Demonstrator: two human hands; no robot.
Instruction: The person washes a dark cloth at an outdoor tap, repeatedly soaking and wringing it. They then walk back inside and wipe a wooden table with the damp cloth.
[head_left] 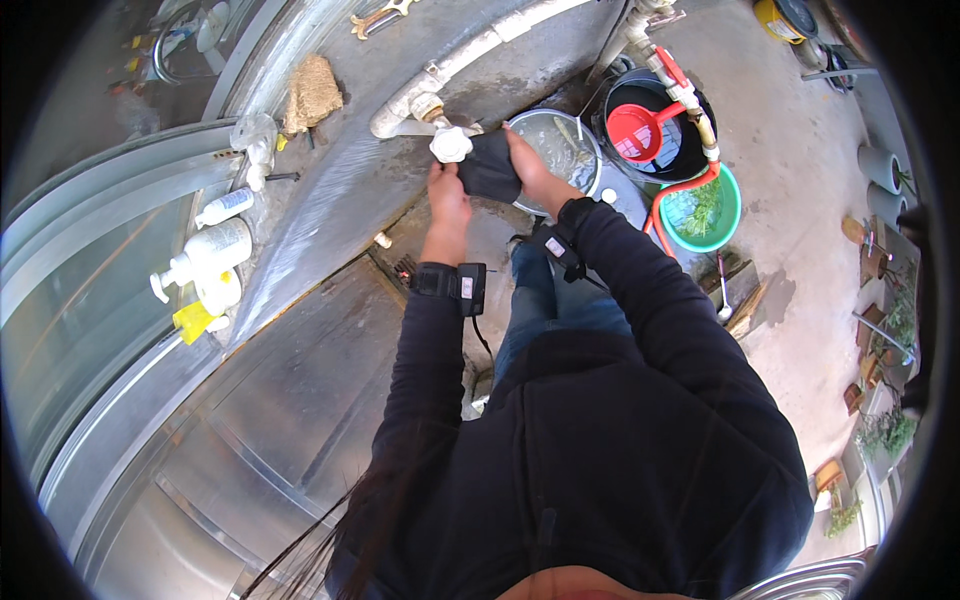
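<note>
In front of me, both hands hold a dark, flat, cloth-like piece (490, 168) beneath a water tap with a white knob (451, 145). My left hand (449, 197) grips its left edge, close below the tap. On its right edge my right hand (536, 172) is closed, with the thumb side along the top. The exact kind of the dark piece is unclear, and whether water runs onto it is hidden. Just beyond my right hand stands a round pale basin (592, 158) with water in it.
A black bucket (706, 155) holds a red dipper (634, 134); beside it are a green basin (736, 212) with leafy greens and an orange hose (655, 212). White pipes (490, 42) run along the wall. A sponge-like block (313, 93) and bottles (218, 247) rest on the ledge.
</note>
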